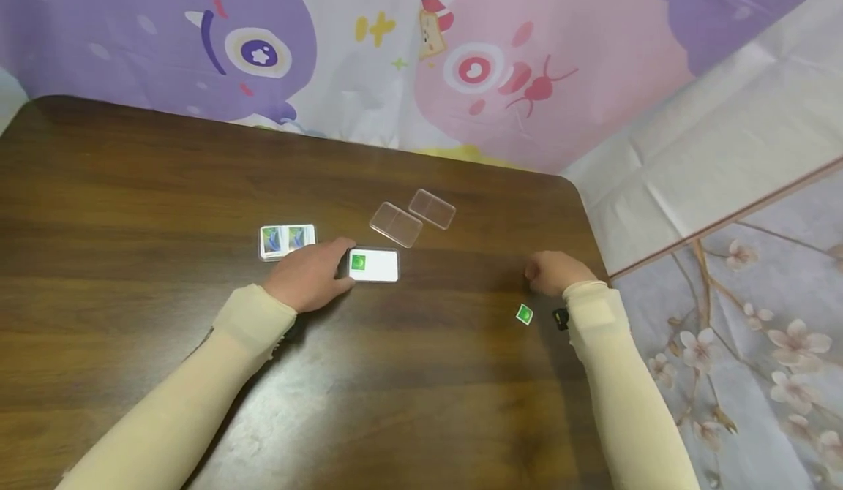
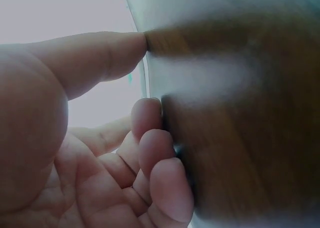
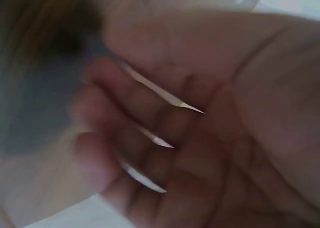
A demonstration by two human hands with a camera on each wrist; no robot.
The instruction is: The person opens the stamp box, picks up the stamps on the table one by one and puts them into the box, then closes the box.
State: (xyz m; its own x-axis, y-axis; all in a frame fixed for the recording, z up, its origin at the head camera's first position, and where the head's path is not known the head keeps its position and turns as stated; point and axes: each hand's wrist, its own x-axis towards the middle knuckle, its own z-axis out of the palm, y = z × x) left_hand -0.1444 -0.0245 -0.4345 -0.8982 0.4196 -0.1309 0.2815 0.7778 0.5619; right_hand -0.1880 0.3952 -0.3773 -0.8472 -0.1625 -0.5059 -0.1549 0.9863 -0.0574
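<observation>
In the head view my left hand (image 1: 308, 276) holds the left end of a clear flat case (image 1: 398, 266), thumb at the near edge and forefinger at the far one. Inside lies a white card (image 1: 380, 265) bearing a green stamp (image 1: 358, 262) at its left. The left wrist view shows the thumb (image 2: 107, 55) apart from the bent fingers. To the right, my right hand (image 1: 556, 273) hovers by the table's right side, fingers loosely curled around nothing visible. A loose green stamp (image 1: 524, 314) lies just nearer to me than that hand.
Left of the held case, partly behind my left hand, sits another clear case (image 1: 287, 241) with two colourful stamps. Two transparent covers, one nearer (image 1: 396, 224) and one farther (image 1: 432, 208), lie beyond the held case. A printed cloth (image 1: 369, 58) hangs behind the brown table (image 1: 395, 402).
</observation>
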